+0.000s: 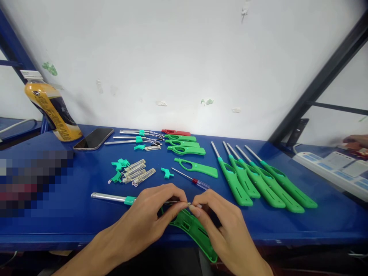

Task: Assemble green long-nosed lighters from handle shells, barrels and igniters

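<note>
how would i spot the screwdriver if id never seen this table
On the blue table, look left of the five green lighters. Between a green handle shell and the person's right hand, a screwdriver lies slantwise. Its see-through handle with a red collar sets it apart from the solid green shell and lighters.

Workshop: blue workbench (86, 172), loose lighter parts (133, 172), screwdriver (198, 183).

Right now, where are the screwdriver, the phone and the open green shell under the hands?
Screwdriver (195, 181): head view, on its red collar.
Phone (94, 138): head view, on its dark screen.
Open green shell (191, 226): head view, on its hollow inside.
</note>
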A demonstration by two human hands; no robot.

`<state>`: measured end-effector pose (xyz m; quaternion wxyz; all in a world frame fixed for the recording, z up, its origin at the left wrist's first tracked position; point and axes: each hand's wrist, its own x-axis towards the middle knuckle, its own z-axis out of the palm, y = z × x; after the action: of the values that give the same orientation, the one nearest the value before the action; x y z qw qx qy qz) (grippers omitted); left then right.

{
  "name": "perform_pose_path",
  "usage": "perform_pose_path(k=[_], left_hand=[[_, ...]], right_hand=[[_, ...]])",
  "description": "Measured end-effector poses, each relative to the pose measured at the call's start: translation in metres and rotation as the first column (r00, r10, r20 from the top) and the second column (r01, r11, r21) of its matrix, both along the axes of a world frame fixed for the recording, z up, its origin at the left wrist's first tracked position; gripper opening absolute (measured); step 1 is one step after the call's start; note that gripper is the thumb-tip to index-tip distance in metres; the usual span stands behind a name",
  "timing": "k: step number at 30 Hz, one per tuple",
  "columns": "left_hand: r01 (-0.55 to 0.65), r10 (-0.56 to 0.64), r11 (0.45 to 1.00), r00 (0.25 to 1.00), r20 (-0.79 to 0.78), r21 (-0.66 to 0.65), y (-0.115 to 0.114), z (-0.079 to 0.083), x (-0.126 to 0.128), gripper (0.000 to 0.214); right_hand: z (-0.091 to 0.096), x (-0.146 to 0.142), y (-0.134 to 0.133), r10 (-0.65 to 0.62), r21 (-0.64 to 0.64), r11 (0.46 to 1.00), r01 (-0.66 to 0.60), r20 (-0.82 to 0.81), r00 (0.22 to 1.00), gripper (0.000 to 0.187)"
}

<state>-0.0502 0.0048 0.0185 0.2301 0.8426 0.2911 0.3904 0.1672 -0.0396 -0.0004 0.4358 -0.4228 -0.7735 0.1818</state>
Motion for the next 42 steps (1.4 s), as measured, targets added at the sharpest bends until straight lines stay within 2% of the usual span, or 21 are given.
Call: perform_pose_path(k=[25,32,42], left_hand=[[0.017,-0.017,0.999,1.0,0.016,0.033,-0.0029,0.0046,0.0012,0.013],[0.038,-0.038,0.999,0.999,-0.004,0.031,-0.0035,0.003,-0.0017,0.014],[0.026,-0.026,0.999,1.0,0.003,0.031,-0.0019,0.0041,-0.0006,0.015]], right_hand=[[0.0064,0.0001,-0.0038,0.046,-0.113,0.992,-0.051,-0.052,0.998,0.019],[0.0075,0.0001,-0.003,0.029,-0.11,0.993,-0.035,-0.058,0.998,0.018],[0.0056,-0.0009,-0.0038,0.014,-0.037,0.999,-0.015,-0.026,1.0,0.018]])
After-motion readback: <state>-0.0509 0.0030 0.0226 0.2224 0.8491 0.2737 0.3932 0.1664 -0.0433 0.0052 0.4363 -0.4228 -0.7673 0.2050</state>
